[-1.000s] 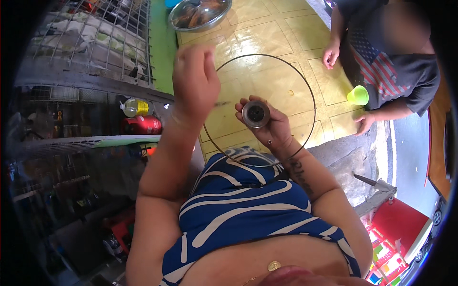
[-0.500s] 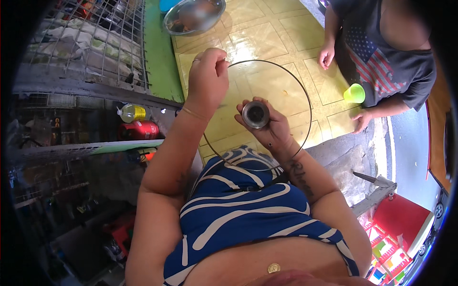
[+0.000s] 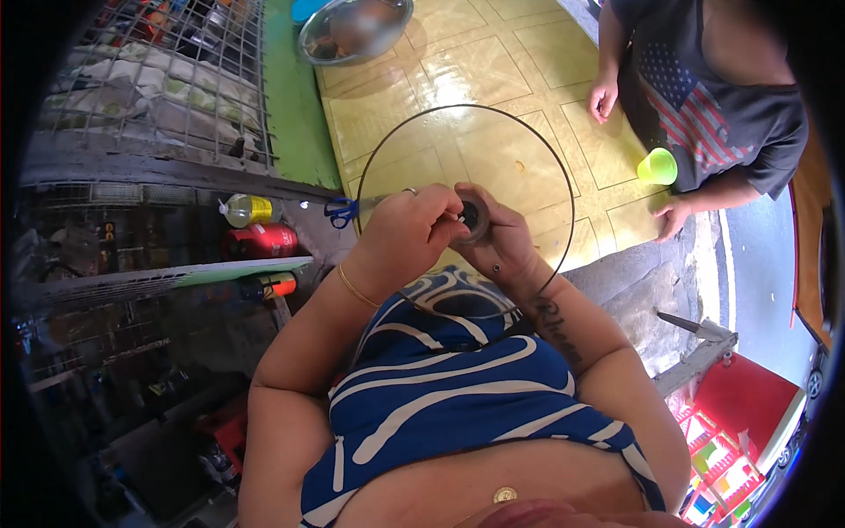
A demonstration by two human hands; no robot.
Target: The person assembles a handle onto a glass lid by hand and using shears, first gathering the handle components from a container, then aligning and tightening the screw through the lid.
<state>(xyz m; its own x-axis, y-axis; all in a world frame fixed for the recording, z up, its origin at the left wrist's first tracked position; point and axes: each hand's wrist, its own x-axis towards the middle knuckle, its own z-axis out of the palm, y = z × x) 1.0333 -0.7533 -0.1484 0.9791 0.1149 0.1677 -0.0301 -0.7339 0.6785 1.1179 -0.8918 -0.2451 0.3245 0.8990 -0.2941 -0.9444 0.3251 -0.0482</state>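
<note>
In my right hand [image 3: 506, 236] is a small round metal cup [image 3: 481, 231], its mouth tilted up and its inside dark. The fingers wrap round its side. My left hand [image 3: 409, 227] is closed in a pinch at the cup's mouth, its fingertips over the opening. A tiny pale spot shows at those fingertips; what they hold, if anything, is too small to name. A thin dark hoop [image 3: 573, 180] forms a wide circle around both hands and crosses near my right forearm. What holds the hoop up I cannot tell.
A table with a yellow tiled-pattern top [image 3: 475, 66] lies ahead. On it are a metal basin [image 3: 310, 46] and a light green cup [image 3: 657, 166] near a co-worker's hand [image 3: 673, 216]. Blue-handled scissors [image 3: 341, 212], a yellow-labelled bottle [image 3: 251, 209] and a wire grille [image 3: 185, 97] are left.
My left hand has come down and right, from above the table to the cup's mouth. The scissors now show beside it. My right hand still holds the cup, tilted more to the left.
</note>
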